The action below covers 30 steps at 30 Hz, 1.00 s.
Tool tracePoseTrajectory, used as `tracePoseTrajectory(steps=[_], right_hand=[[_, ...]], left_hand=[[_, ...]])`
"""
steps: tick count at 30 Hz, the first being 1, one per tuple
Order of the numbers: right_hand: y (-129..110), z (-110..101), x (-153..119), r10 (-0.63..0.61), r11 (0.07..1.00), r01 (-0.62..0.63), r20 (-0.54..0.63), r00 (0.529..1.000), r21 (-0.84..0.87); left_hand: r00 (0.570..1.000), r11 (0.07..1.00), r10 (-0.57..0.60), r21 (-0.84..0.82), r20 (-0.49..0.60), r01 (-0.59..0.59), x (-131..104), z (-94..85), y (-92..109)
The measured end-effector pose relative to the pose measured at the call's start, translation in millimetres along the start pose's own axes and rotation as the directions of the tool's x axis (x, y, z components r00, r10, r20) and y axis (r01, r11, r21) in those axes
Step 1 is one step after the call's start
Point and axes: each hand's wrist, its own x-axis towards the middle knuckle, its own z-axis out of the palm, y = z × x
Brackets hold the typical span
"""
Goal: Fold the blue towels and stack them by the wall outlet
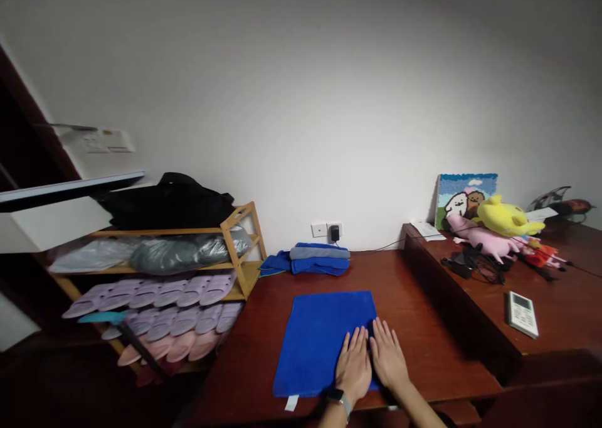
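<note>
A blue cloth (320, 340) lies flat on the reddish-brown table (254, 359), with a white tag at its near left corner. My left hand (353, 364) rests palm down on the cloth's right part, fingers extended and holding nothing; a watch is on that wrist. Right beside it, my right hand (389, 356) lies palm down across the cloth's right edge, its fingers stretched out, also holding nothing. By the wall, rolled or folded blue and grey cloths (320, 258) sit at the table's far edge.
At left stands a wooden rack (249, 277) with slippers (183, 290), wrapped items and a black bag (169, 202). The higher surface at right (574, 296) bears plush toys (505, 218), black cables (484, 266), a picture (463, 192) and a white remote (522, 314).
</note>
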Motion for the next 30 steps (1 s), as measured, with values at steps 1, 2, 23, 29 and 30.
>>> tracePoseTrajectory(steps=[1,2,23,29,30], right_hand=[[-1.4,-1.1,7.1,0.003,1.0,-0.003,0.032,0.999,-0.005],[-1.7,-0.2,12.6,0.002,1.0,-0.001,0.063,0.998,-0.013],[-3.0,10.9,17.7,0.075,0.994,-0.063,0.132,0.988,-0.09],[-2.1,15.9,17.0,0.088,0.992,-0.072,0.15,0.985,-0.106],[-1.9,16.4,18.0,0.088,0.992,-0.072,0.157,0.984,-0.108]], left_hand=[[1.0,1.0,-0.009,0.004,0.001,0.009,0.4,1.8,-0.1],[1.0,1.0,-0.015,0.007,0.001,0.015,0.6,3.6,-0.6],[0.887,0.878,-0.462,0.137,-0.015,0.459,-57.0,-36.5,-134.1],[0.868,0.852,-0.493,0.163,-0.069,0.497,-84.3,-46.2,-170.7],[0.865,0.85,-0.497,0.159,-0.071,0.502,-84.1,-45.0,-169.1]])
